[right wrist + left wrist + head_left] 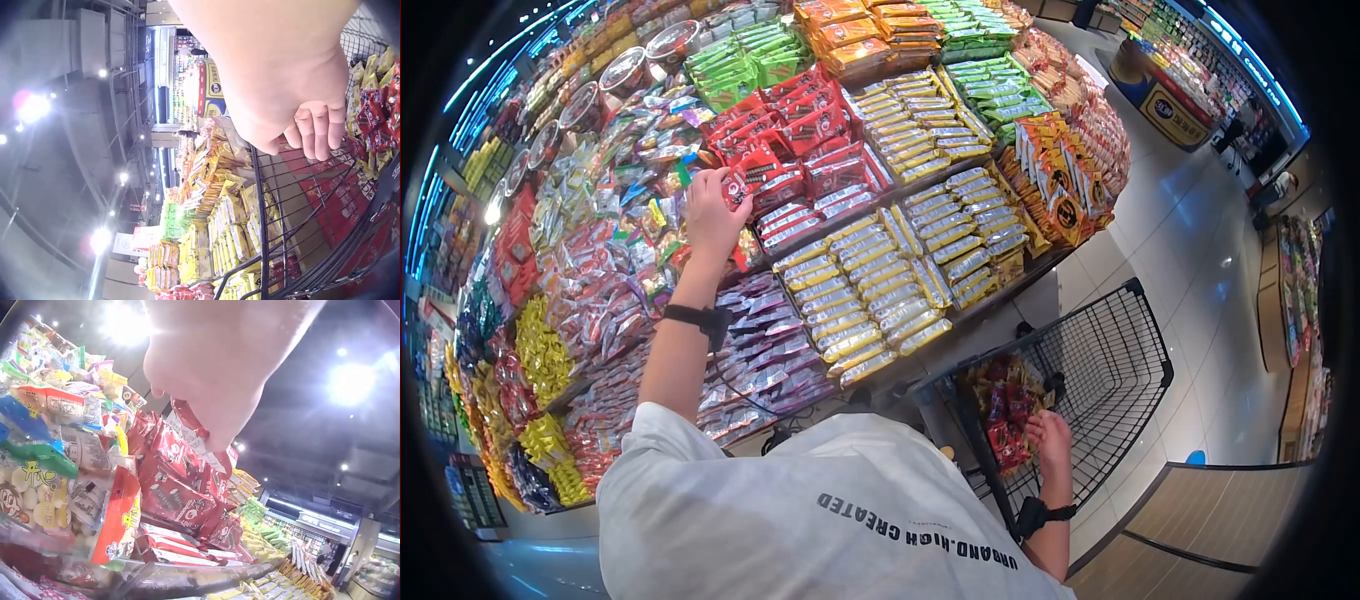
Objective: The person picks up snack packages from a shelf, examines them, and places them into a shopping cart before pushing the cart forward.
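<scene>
In the head view, the left hand (718,215) is at the left edge of the red packets (815,130), beside mixed snack bags. The left wrist view shows the left hand (212,369) from behind, its fingers pinching a red and silver packet (187,434) above the red pile (178,500). Over the wire cart (1105,345) is the right hand (1050,437), near red and gold packets (1005,400) in it. In the right wrist view the right hand (294,94) has loosely bent fingers and no visible item; its palm is hidden.
Yellow-wrapped bars (865,290) lie in dividers nearest the cart, with orange packets (1060,185) at the display's right corner. Round tubs (625,70) stand at the back left. A wood-topped counter (1190,530) is at the lower right, beyond the tiled floor (1170,210).
</scene>
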A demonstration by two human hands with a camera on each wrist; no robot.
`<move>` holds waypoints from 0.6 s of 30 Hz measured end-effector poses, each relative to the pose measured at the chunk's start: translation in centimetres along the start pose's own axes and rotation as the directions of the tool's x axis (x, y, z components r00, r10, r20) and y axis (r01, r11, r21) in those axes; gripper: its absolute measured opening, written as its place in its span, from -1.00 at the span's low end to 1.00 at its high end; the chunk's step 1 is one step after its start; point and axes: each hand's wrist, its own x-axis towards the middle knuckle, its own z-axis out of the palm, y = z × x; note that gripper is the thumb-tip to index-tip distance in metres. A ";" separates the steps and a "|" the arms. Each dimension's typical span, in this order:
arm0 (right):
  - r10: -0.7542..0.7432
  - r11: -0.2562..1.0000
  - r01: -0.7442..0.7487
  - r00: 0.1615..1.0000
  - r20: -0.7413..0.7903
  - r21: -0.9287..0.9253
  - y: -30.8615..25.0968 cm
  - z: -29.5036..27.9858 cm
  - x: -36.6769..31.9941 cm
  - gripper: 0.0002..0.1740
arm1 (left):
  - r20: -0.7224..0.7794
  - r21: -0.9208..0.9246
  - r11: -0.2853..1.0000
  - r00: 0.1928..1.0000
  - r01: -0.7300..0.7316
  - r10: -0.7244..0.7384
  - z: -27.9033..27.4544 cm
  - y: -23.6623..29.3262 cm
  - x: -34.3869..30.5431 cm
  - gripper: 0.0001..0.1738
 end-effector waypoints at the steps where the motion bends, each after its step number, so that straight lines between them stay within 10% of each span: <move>1: -0.002 1.000 0.002 1.000 0.003 0.018 -0.1 0.1 0.0 -0.73 | -0.022 -0.034 0.999 1.000 0.001 -0.001 -0.3 0.3 -0.3 -0.40; 18: -0.360 0.926 0.378 0.890 0.278 -0.013 -11.4 8.3 -6.5 -0.67 | 0.132 -0.743 0.642 0.899 -0.190 0.419 -4.5 21.3 -8.7 -0.31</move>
